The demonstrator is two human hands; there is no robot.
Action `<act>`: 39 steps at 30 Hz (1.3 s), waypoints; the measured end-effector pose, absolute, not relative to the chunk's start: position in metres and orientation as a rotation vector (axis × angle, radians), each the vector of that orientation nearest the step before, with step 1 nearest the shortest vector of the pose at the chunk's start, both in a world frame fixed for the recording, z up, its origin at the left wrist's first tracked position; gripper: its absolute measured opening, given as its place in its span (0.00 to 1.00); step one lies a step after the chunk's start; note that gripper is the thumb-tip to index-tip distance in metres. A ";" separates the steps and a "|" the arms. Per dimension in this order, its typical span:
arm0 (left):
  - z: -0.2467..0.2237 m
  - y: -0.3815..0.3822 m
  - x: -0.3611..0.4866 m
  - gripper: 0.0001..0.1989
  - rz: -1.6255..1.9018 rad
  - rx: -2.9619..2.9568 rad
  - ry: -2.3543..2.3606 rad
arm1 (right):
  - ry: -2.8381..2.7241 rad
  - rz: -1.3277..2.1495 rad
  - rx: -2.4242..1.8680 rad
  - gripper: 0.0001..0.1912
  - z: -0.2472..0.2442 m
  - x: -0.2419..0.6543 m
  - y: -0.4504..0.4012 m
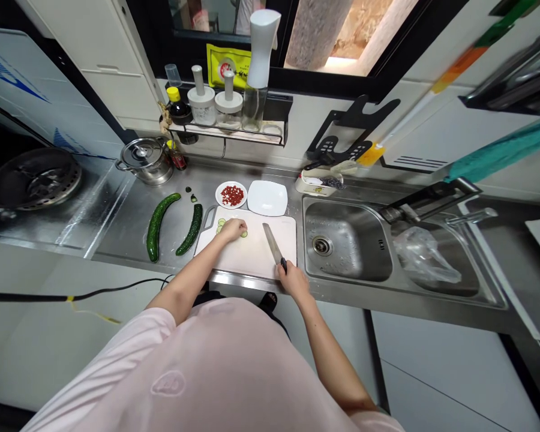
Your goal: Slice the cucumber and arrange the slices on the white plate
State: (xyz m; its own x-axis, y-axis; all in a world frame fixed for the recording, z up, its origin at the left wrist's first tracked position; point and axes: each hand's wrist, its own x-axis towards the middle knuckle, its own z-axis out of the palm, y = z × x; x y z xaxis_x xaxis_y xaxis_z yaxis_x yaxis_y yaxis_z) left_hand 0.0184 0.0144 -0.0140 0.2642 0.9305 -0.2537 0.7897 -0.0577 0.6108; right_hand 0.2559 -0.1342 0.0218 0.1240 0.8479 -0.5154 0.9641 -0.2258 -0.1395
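Observation:
My left hand [234, 230] is over the white cutting board [247, 261], its fingers curled together. A cucumber slice [243, 234] shows just below its fingertips; whatever is between the fingers is hidden. More cucumber slices [220, 223] lie beside the wrist, toward the board's handle. My right hand [293, 279] is wrapped round the black handle of a kitchen knife [272, 241]. The blade points away from me, low over the board's right side. Left of the board lie a cucumber with a cut end [191, 231] and a longer whole cucumber [158, 228].
Behind the board stand a plate of chopped red pieces [220, 199] and a white square plate [267, 198]. Cucumber ends [193, 198] lie nearby. A steel pot [150, 171] is back left, a wok [31, 180] far left. The sink [346, 240] borders the board's right.

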 end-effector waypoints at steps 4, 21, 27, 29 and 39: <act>-0.017 0.018 0.020 0.10 0.303 1.976 1.391 | 1.782 -0.749 2.172 0.23 0.022 0.256 -0.134; -0.030 0.014 0.021 0.08 0.244 1.800 1.750 | 1.909 -0.721 2.023 0.22 0.038 0.242 -0.146; -0.030 0.017 0.021 0.07 0.249 1.815 1.735 | 1.963 -0.698 1.953 0.21 0.037 0.234 -0.151; -0.030 0.018 0.021 0.07 0.239 1.812 1.735 | 1.969 -0.690 1.946 0.21 0.036 0.234 -0.151; -0.028 0.018 0.022 0.09 0.235 1.781 1.737 | 1.992 -0.663 1.943 0.20 0.033 0.235 -0.151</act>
